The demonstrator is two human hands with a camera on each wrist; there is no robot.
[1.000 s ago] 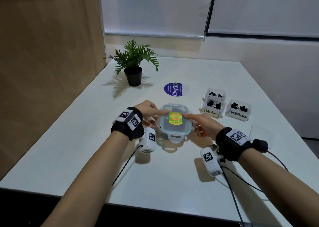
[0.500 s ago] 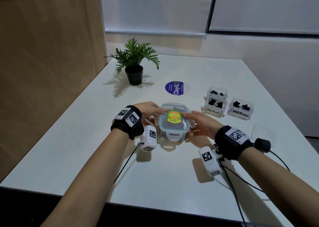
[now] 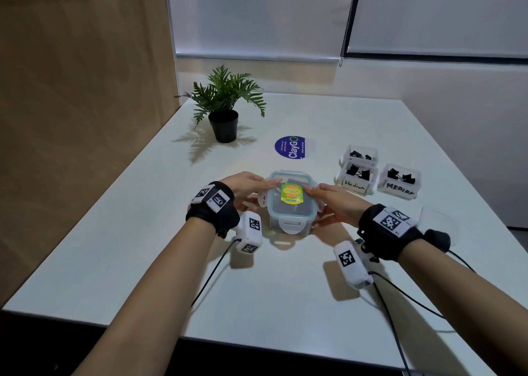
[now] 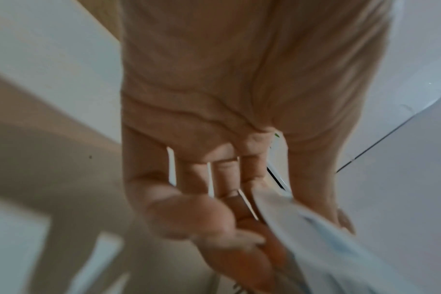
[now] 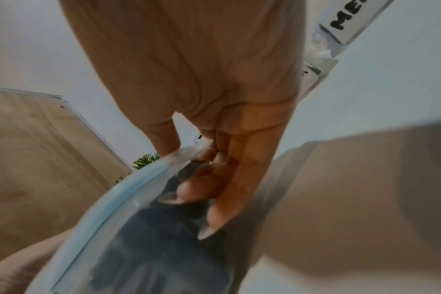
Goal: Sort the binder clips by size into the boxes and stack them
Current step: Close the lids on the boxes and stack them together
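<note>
A clear lidded box (image 3: 291, 204) with a blue-rimmed lid and a green-yellow sticker stands on the white table (image 3: 285, 290) in the head view. Dark clips show through its wall (image 5: 151, 248). My left hand (image 3: 248, 185) grips its left side, one digit lying on the lid and the other fingers (image 4: 214, 224) curled at the side flap (image 4: 302, 224). On the box's right side my right hand (image 3: 328, 201) grips it, with its thumb (image 5: 164, 137) over the lid rim and its fingers (image 5: 209, 187) curled against the wall.
Three small open boxes of black binder clips stand at the right: one labelled Medium (image 3: 355, 180), one MEDIUM (image 3: 400, 181), one behind (image 3: 361, 154). A clear lid (image 3: 437, 215) lies near them. A potted plant (image 3: 224, 113) and a blue sticker (image 3: 290, 147) are farther back. A wood wall runs along the left.
Both hands stay on the lidded box in the same place. Only the head view has shifted slightly.
</note>
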